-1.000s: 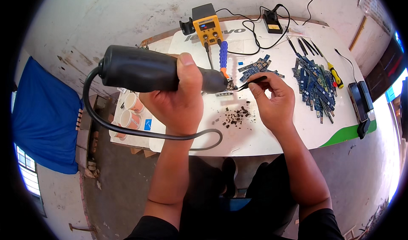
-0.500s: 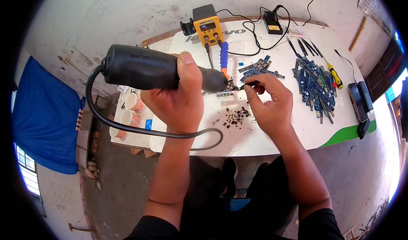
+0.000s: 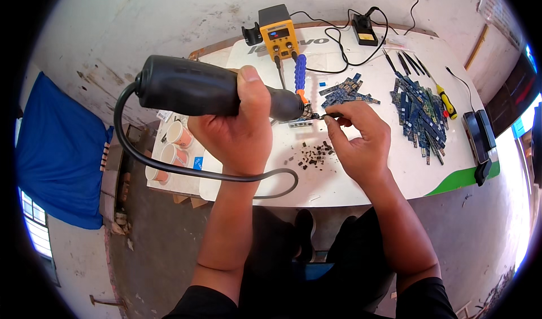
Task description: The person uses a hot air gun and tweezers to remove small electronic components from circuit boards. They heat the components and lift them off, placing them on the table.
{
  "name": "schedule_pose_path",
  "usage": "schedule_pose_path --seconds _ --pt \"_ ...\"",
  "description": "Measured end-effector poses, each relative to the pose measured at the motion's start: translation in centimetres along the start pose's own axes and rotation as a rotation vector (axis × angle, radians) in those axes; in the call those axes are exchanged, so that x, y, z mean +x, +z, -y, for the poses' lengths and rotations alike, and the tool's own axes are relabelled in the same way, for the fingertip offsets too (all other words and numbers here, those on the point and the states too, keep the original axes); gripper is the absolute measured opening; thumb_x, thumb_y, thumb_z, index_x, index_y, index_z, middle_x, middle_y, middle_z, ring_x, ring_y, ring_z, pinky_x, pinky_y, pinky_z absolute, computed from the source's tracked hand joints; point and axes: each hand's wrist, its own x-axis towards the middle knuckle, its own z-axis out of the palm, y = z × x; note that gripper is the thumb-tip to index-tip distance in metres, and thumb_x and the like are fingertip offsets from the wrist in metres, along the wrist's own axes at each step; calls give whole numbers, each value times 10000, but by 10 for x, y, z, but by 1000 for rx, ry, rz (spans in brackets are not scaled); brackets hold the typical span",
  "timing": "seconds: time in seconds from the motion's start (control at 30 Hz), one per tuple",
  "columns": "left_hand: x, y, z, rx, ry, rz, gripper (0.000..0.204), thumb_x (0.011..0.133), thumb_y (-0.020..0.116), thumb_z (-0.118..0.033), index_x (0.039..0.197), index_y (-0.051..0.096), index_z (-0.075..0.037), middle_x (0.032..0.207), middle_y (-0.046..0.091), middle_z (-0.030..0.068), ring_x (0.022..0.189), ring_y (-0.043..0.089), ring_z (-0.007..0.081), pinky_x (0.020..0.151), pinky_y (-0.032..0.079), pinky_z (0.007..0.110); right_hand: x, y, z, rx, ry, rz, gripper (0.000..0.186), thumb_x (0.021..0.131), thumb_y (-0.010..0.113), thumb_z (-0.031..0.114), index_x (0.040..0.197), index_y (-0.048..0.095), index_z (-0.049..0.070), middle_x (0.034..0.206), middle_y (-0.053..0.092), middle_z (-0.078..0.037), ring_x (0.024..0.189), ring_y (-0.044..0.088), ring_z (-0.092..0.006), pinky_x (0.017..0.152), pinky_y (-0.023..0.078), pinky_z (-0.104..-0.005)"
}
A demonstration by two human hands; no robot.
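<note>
My left hand [image 3: 240,132] is closed around the black handle of a hot air gun [image 3: 189,87], thumb on top, its nozzle end pointing right. Between the thumb and fingers of my right hand [image 3: 361,141] are black tweezers [image 3: 332,116], pinched, with their tips right by the nozzle. Just below the nozzle sits a small metal holder [image 3: 301,124], partly hidden by the gun; what it carries I cannot make out. Small black chips [image 3: 316,154] lie scattered on the white table in front of it.
Narrow circuit boards lie in a smaller pile [image 3: 347,90] and a larger pile [image 3: 419,113]. Behind stands a yellow rework station [image 3: 278,34], with a soldering iron stand [image 3: 364,31] to its right. A yellow screwdriver [image 3: 446,100] and paper cups [image 3: 178,134] flank the work; the gun's cable [image 3: 226,178] loops across.
The whole picture has shifted slightly. Both hands keep their grips, and the tweezers stay close to the nozzle with hardly any movement.
</note>
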Motion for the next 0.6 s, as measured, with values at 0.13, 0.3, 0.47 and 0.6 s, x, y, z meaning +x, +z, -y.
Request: schedule_pose_path --seconds 0.13,0.3,0.47,0.6 --pt "0 -2 0 37 -17 17 167 877 746 -81 806 653 39 753 673 21 685 602 68 646 497 235 -1 1 2 -2 1 -12 170 811 755 -19 967 724 42 877 694 -99 732 649 -219 672 533 -320" --pt "-1 -1 0 13 -44 22 178 876 753 -87 792 653 34 742 671 12 684 592 59 647 493 232 -2 2 3 -19 15 -7 169 809 753 -20 962 723 44 867 689 -98 734 647 -225 673 532 -322" --pt "0 -2 -1 25 -42 28 182 878 751 -84 785 648 33 739 668 9 685 587 55 650 488 226 -2 3 4 -20 5 -3 174 805 751 -25 963 723 41 867 686 -101 742 649 -234 677 535 -325" --pt "0 -2 -1 63 -33 37 207 898 728 -134 804 661 38 753 677 23 694 592 68 657 488 233 -3 3 3 -18 -12 -10 178 801 749 -32 963 725 37 867 687 -105 746 652 -238 679 538 -330"
